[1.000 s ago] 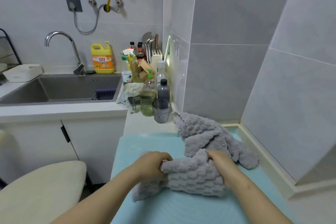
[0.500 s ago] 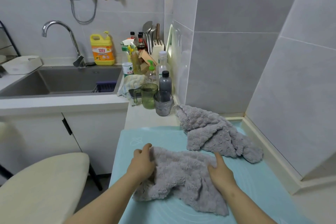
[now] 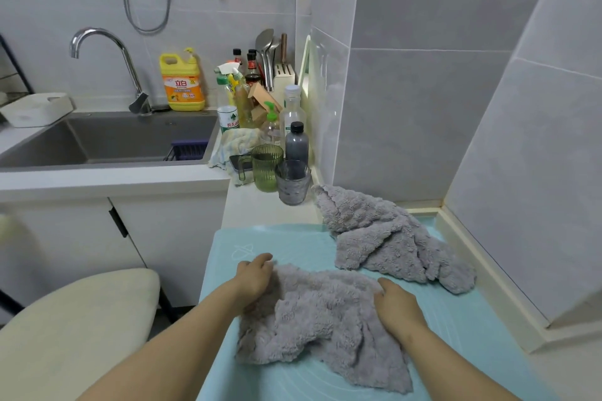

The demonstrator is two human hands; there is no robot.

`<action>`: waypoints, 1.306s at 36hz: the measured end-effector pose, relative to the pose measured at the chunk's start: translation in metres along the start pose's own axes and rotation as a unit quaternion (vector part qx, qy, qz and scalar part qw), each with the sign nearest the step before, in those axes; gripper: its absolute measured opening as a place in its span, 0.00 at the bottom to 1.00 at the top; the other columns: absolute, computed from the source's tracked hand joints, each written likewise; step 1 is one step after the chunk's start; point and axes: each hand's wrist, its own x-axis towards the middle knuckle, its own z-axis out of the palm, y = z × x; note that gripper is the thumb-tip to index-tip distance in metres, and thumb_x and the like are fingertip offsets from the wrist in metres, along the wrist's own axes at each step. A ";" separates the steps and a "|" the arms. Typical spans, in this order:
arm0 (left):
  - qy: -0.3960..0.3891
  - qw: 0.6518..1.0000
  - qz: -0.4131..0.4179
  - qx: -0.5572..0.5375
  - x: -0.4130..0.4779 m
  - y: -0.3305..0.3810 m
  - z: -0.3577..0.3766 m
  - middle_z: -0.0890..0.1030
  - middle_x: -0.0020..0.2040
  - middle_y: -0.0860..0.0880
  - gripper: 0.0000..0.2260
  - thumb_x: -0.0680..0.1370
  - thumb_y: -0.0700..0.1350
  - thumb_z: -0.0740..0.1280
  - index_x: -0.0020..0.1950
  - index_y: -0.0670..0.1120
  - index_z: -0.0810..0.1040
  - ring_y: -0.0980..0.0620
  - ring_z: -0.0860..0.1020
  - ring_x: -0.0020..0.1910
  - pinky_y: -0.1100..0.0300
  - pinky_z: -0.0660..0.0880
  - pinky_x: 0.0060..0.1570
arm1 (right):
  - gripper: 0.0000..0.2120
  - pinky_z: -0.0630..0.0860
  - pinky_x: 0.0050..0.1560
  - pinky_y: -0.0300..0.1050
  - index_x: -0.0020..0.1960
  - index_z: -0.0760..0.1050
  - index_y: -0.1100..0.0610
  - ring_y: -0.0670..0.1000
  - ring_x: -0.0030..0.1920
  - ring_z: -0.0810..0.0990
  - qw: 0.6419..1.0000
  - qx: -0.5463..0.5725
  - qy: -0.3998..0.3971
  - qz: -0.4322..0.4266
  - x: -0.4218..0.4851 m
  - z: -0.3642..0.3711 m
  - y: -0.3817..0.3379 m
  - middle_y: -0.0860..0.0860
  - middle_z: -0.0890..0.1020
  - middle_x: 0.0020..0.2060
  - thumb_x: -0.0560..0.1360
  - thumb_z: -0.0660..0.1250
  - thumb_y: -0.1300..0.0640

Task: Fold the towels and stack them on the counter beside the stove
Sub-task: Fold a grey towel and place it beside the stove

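Observation:
A crumpled grey towel (image 3: pixel 325 319) lies spread on the teal mat (image 3: pixel 456 319) in front of me. My left hand (image 3: pixel 255 277) rests on its far left corner with the fingers laid over the edge. On the towel's right side, my right hand (image 3: pixel 395 306) presses down with fairly straight fingers. A second grey towel (image 3: pixel 384 238) lies bunched in a heap at the back right of the mat, close to the tiled wall and apart from both hands.
A grey cup (image 3: pixel 292 185), a green cup (image 3: pixel 267 169) and several bottles (image 3: pixel 296 143) stand just beyond the mat. The sink (image 3: pixel 107 143) with its tap is at the left. A cream padded seat (image 3: pixel 65 329) is at the lower left. Tiled walls close off the right.
The near towel went from a bunched bundle gripped in both hands to lying spread out on the mat. Both hands moved apart and now rest on its left and right sides.

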 end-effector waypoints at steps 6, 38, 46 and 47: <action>0.003 0.999 -0.045 0.017 0.005 -0.007 -0.002 0.63 0.69 0.40 0.19 0.81 0.42 0.49 0.72 0.51 0.61 0.39 0.69 0.62 0.50 0.69 0.63 | 0.18 0.68 0.39 0.43 0.65 0.65 0.48 0.53 0.45 0.73 0.988 -0.138 0.048 -0.052 -0.002 0.000 0.000 0.51 0.78 0.55 0.77 0.51 0.60; -0.058 0.943 0.212 0.252 -0.024 -0.003 0.011 0.73 0.58 0.51 0.21 0.74 0.60 0.66 0.65 0.57 0.70 0.49 0.68 0.61 0.58 0.63 0.63 | 0.18 0.62 0.65 0.40 0.65 0.72 0.48 0.49 0.65 0.69 0.981 0.004 0.020 -0.193 -0.017 0.007 0.025 0.43 0.74 0.63 0.76 0.64 0.55; 0.006 0.936 0.232 0.265 -0.037 -0.004 0.013 0.70 0.57 0.51 0.16 0.73 0.57 0.68 0.58 0.53 0.75 0.50 0.66 0.60 0.61 0.64 0.60 | 0.16 0.66 0.54 0.35 0.60 0.72 0.46 0.46 0.54 0.68 0.984 0.013 0.021 -0.178 -0.021 0.010 0.027 0.43 0.69 0.45 0.74 0.67 0.56; 0.008 0.937 0.242 0.252 -0.038 -0.004 0.010 0.68 0.55 0.53 0.15 0.70 0.61 0.67 0.51 0.55 0.75 0.52 0.66 0.58 0.62 0.64 0.59 | 0.13 0.66 0.48 0.32 0.56 0.73 0.45 0.45 0.50 0.69 0.983 0.035 0.016 -0.180 -0.023 0.008 0.026 0.42 0.70 0.43 0.74 0.68 0.57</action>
